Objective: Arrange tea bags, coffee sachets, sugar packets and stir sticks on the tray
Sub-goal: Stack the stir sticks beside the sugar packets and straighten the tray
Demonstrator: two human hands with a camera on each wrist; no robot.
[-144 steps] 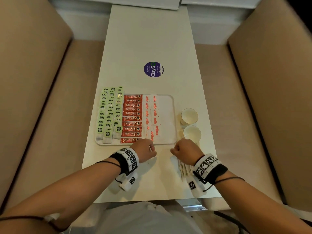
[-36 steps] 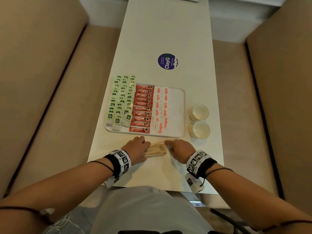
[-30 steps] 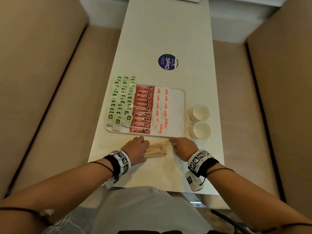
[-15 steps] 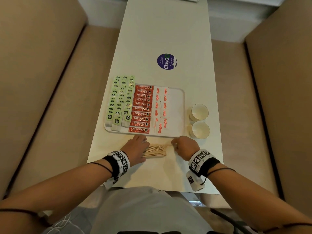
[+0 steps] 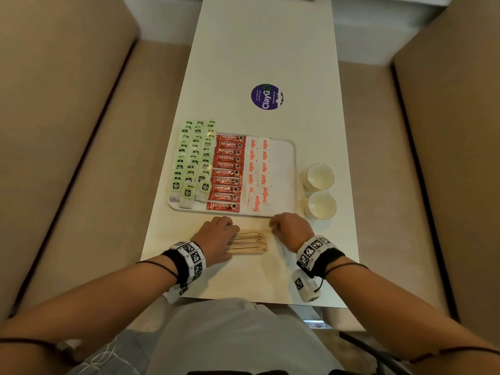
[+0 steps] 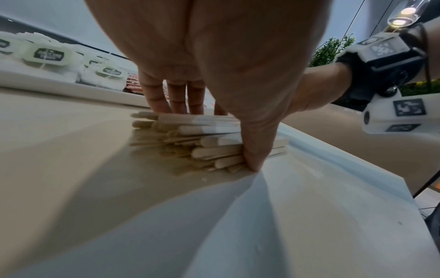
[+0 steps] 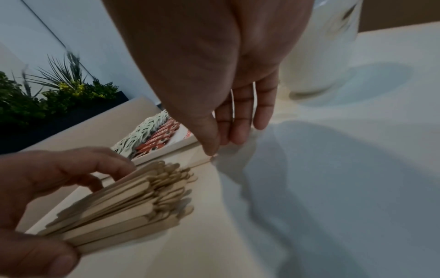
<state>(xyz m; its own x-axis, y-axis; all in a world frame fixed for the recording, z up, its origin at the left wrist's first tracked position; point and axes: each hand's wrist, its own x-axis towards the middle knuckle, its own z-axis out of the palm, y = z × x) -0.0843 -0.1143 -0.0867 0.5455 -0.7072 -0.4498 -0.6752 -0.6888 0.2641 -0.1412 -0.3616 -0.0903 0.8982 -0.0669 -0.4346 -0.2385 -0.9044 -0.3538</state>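
Sticks, a loose bundle of pale wooden stir sticks (image 5: pixel 247 243), lay on the white table (image 5: pixel 259 50) at lower centre of the head view, just below the white rectangular tray (image 5: pixel 284 169), not yet on it; the left hand (image 5: pixel 216 239) clamped the bundle's left end between thumb and curled fingers; the right hand (image 5: pixel 290 230) pinched the tip of a single stick (image 7: pixel 202 159) between thumb and fingertips, at the bundle's right end. Green-tagged tea bags (image 5: pixel 193 161), red coffee sachets (image 5: pixel 227 171) and white sugar packets (image 5: pixel 257 169) filled the tray's left and middle, leaving a bare strip at its right. Likely risks: the thin stick slipping from so small a pinch; the bundle fanning apart if the left grip loosened; the right wrist knocking the two white paper cups (image 5: pixel 320 190) just beside it.
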